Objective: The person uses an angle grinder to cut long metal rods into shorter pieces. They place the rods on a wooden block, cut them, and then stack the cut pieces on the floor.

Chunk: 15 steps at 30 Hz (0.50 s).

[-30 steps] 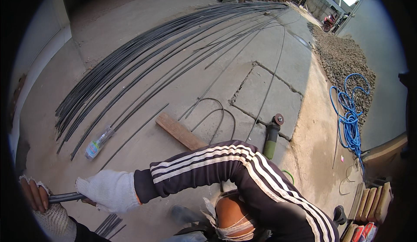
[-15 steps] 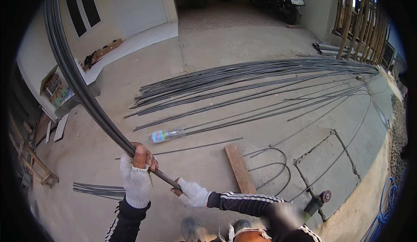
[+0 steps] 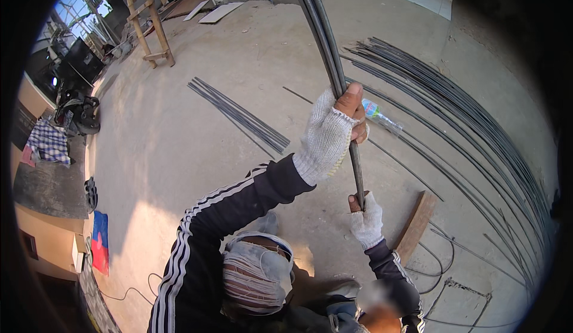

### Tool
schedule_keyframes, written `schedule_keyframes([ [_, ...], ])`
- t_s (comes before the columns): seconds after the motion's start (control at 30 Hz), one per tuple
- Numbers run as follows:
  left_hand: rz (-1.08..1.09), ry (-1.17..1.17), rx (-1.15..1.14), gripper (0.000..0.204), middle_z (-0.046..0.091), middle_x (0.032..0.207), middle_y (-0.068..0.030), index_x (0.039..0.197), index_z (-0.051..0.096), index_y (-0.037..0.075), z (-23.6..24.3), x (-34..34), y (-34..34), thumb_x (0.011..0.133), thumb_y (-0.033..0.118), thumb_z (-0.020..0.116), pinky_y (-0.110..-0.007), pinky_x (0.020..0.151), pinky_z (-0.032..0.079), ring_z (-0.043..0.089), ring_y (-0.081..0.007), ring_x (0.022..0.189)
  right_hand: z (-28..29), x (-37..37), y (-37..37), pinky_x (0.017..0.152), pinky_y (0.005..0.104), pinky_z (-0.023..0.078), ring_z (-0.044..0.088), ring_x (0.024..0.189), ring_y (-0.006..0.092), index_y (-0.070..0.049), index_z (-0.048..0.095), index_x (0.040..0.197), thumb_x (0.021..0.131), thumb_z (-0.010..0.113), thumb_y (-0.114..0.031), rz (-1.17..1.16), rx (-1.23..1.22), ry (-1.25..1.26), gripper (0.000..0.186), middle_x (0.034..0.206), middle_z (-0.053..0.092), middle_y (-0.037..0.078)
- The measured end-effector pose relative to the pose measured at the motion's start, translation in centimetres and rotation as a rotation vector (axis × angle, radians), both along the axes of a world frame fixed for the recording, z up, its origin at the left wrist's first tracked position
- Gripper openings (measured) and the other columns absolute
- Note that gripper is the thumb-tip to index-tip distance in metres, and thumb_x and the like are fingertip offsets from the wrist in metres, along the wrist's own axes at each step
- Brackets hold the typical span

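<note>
Left hand (image 3: 334, 133): grip wrapped round the rod bundle (image 3: 322, 31), top out of view. Right hand (image 3: 366, 218): grip round its lower end. Bundle looks gathered, held off the floor (image 3: 149, 160). Beyond: short rods (image 3: 240, 114) grouped, long rods (image 3: 459, 94) unlifted at right.

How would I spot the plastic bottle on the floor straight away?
Find the big spread of long dark rods at the picture's right. On its left side, just right of the gloved left hand, lies the plastic bottle. It is clear with a blue label, unlike the thin, dark rods near it.
</note>
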<state>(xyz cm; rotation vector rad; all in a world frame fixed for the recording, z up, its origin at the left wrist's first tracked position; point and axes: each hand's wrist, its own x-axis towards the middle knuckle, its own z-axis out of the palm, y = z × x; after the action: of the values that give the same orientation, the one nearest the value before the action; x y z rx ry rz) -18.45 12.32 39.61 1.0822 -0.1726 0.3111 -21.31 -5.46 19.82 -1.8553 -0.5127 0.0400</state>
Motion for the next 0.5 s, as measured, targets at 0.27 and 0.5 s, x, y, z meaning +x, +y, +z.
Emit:
schedule_keyframes([
  [0.27, 0.159, 0.530, 0.014, 0.028, 0.065, 0.091, -0.0049, 0.107, 0.058, 0.009, -14.8, 2.3, 15.1, 0.108, 0.038, 0.057, -0.033, 0.076, 0.052, 0.064, -0.0162, 0.082, -4.8, -0.1, 5.5, 0.055, 0.0458, 0.042, 0.053, 0.057, 0.0415, -0.003, 0.053, 0.087, 0.104, 0.065, -0.032, 0.064, -0.380, -0.009, 0.036, 0.065, 0.052, 0.021],
  [0.5, 0.596, 0.706, 1.035, 0.024, 0.071, 0.106, -0.0122, 0.118, 0.065, 0.006, -32.7, -1.6, 28.2, 0.095, 0.012, 0.063, -0.038, 0.081, 0.054, 0.069, -0.0274, 0.095, -13.8, 3.3, 10.3, 0.061, 0.0526, 0.047, 0.063, 0.072, 0.0487, -0.002, 0.056, 0.090, 0.101, 0.063, -0.029, 0.089, -0.506, 0.210, 0.030, 0.073, 0.061, 0.026],
])
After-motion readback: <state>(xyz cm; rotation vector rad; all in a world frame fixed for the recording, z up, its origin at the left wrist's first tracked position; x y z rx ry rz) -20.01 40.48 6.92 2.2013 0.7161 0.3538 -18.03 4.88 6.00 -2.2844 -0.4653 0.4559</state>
